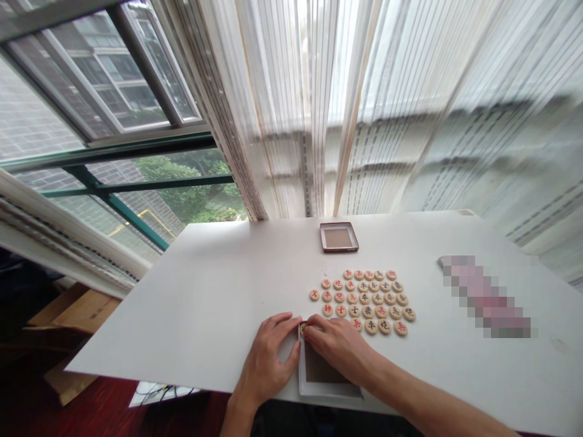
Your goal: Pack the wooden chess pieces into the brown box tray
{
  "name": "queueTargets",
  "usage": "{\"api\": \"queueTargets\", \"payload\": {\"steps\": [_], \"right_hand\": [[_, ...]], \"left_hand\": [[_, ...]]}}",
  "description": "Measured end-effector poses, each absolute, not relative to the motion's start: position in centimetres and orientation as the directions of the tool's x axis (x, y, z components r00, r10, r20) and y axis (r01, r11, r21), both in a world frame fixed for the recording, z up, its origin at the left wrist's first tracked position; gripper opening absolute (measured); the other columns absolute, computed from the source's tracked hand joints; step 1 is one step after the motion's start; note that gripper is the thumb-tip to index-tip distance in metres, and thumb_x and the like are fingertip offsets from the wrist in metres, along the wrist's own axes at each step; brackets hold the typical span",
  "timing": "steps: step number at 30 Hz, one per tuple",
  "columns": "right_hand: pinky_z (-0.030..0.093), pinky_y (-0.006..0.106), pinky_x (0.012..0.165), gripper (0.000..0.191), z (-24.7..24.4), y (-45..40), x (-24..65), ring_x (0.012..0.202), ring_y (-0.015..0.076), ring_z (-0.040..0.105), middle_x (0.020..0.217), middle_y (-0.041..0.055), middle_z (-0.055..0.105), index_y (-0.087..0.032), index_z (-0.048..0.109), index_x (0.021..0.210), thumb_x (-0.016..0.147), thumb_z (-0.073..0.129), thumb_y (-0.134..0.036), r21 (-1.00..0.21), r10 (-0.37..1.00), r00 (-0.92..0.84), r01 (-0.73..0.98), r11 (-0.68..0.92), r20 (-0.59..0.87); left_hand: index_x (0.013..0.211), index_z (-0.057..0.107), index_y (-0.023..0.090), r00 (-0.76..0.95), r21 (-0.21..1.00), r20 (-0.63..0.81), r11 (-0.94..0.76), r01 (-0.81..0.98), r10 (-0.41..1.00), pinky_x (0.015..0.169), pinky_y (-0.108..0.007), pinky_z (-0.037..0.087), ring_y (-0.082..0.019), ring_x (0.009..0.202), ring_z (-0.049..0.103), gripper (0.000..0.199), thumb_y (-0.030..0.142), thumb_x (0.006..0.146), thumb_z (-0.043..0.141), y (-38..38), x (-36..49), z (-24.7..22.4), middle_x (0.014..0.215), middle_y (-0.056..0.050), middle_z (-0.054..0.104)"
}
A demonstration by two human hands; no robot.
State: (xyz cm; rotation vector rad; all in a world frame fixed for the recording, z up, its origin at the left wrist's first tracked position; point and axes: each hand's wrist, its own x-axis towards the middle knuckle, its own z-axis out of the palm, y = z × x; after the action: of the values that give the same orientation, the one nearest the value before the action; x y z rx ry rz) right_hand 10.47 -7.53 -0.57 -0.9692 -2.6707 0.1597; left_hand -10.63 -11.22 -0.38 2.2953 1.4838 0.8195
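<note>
Rows of round wooden pieces [364,298] with red or black characters lie on the white table. In front of them, at the near edge, sits an open shallow box [330,389] with a white rim and brown bottom. My right hand [337,346] reaches over the box, its fingertips closed on a wooden piece [303,328] at the box's far left corner. My left hand [272,355] rests against the box's left side, thumb and fingers apart around the rim. My right hand hides part of the box and perhaps some pieces.
A box lid [339,237] lies farther back on the white table [204,291]. A blurred pinkish object [487,297] is on the right. Curtains and a window stand behind the table. Cardboard boxes [82,312] and cables are at the lower left.
</note>
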Motion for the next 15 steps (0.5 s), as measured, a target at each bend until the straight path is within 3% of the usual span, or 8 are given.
{"api": "queueTargets", "payload": {"steps": [7, 12, 15], "right_hand": [[0.043, 0.024, 0.061, 0.017, 1.1, -6.9, 11.3, 0.071, 0.0134, 0.066, 0.098, 0.0040, 0.070, -0.021, 0.066, 0.100, 0.101, 0.049, -0.025, -0.317, 0.659, -0.678, 0.579, 0.751, 0.325], [0.048, 0.024, 0.066, 0.021, 3.0, -4.4, 14.6, 0.068, 0.0122, 0.066, 0.102, 0.0073, 0.070, -0.021, 0.069, 0.097, 0.101, 0.048, -0.027, -0.456, 0.759, -0.498, 0.607, 0.651, 0.420], [0.052, 0.028, 0.074, 0.020, 3.9, -2.8, 17.0, 0.078, 0.0164, 0.067, 0.096, 0.0067, 0.071, -0.021, 0.070, 0.099, 0.100, 0.051, -0.028, -0.479, 0.794, -0.379, 0.645, 0.595, 0.475]], "left_hand": [[0.134, 0.057, 0.026, 0.303, 0.519, 0.310, -0.428, 0.740, 0.901, 0.106, -0.047, 0.050, -0.027, 0.124, 0.056, 0.044, 0.021, 0.091, 0.059, -11.3, -10.5, -0.2, 0.130, -0.011, 0.061], [0.132, 0.059, 0.027, 0.306, 0.524, 0.313, -0.433, 0.734, 0.899, 0.106, -0.047, 0.050, -0.027, 0.124, 0.057, 0.042, 0.022, 0.091, 0.058, -11.2, -10.5, -0.1, 0.129, -0.010, 0.062], [0.132, 0.058, 0.028, 0.314, 0.526, 0.318, -0.442, 0.726, 0.894, 0.106, -0.048, 0.050, -0.028, 0.125, 0.056, 0.042, 0.021, 0.090, 0.058, -11.2, -10.5, -0.1, 0.129, -0.010, 0.063]]}}
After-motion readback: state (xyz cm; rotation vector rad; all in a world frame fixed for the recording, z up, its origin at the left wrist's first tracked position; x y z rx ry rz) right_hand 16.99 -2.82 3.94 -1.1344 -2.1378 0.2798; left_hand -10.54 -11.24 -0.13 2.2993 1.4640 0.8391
